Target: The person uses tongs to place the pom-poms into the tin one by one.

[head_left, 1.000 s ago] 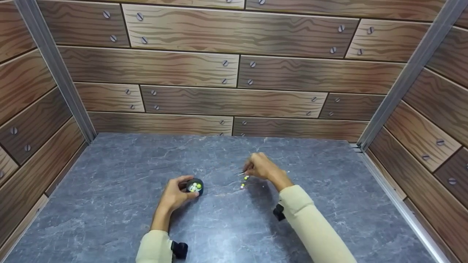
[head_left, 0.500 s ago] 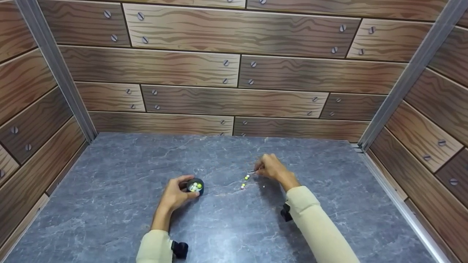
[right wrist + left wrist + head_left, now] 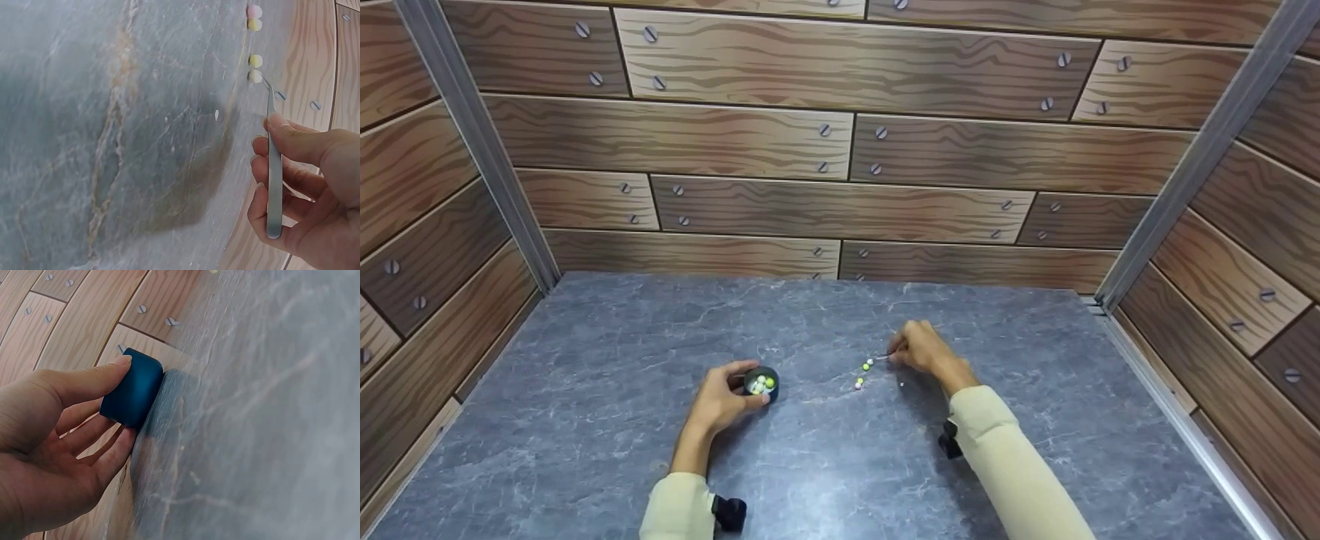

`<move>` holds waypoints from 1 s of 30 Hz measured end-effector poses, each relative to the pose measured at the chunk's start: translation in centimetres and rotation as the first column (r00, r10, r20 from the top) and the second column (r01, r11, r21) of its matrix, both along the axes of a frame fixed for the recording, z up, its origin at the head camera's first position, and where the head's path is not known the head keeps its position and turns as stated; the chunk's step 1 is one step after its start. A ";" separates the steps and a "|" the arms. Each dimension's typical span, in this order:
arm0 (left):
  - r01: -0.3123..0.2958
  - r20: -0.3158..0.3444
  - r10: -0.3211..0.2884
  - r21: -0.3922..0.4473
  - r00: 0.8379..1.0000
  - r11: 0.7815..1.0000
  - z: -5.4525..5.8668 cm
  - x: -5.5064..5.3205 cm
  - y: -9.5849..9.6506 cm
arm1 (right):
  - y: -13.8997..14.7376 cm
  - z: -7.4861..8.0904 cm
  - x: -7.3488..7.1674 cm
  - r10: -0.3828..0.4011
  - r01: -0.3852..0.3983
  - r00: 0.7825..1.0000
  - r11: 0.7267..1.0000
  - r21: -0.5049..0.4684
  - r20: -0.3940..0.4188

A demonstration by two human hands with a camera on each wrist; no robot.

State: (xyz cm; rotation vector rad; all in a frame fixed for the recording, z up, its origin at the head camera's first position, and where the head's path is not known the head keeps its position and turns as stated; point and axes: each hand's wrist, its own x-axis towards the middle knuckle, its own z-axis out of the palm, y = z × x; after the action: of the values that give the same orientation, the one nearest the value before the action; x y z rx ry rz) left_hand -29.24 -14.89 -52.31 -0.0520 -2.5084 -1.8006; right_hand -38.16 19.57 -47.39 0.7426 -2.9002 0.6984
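Observation:
My left hand (image 3: pixel 720 397) holds a small dark blue cup (image 3: pixel 135 388) between thumb and fingers; it stands on the marbled table. Inside it lie several white and yellow-green balls (image 3: pixel 761 384). Bent-tip tweezers (image 3: pixel 274 185) are pinched in my right hand (image 3: pixel 922 349). Their tips are right at a white ball (image 3: pixel 255 76), which sits against a yellow ball (image 3: pixel 256 61) on the table. A little apart lies another pair, a pink ball (image 3: pixel 255 12) touching a yellow ball (image 3: pixel 255 25).
A grey marbled table (image 3: pixel 607 337) spreads under both hands. Wood-patterned walls (image 3: pixel 750 142) with metal corner posts (image 3: pixel 1185 142) enclose it at the back and sides. A tiny white speck (image 3: pixel 902 385) lies below the right hand.
My right hand first moved right, away from the balls, then slightly down, and the tweezer tips now meet the white ball. The left hand and cup have stayed in place.

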 end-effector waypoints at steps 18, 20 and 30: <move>0.000 -0.008 0.000 -0.041 1.000 0.999 0.0 0.0 -0.1 | 0.7 -0.4 0.0 0.035 -0.035 0.999 0.999 -0.025 -0.029; -0.002 -0.005 0.002 -0.035 1.000 0.999 0.0 0.0 -0.1 | 0.8 -0.4 -0.1 0.037 -0.038 0.999 0.999 -0.034 -0.022; -0.003 0.006 0.003 -0.013 1.000 1.000 0.0 -0.1 0.0 | 0.5 0.7 0.4 0.002 0.005 0.997 0.995 -0.096 0.071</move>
State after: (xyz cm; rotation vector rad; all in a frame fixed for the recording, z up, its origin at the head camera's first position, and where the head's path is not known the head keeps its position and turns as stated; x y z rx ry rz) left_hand -29.30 -14.90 -52.31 -0.0431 -2.5226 -1.7864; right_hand -37.76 20.10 -46.71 0.7188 -2.9049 0.8744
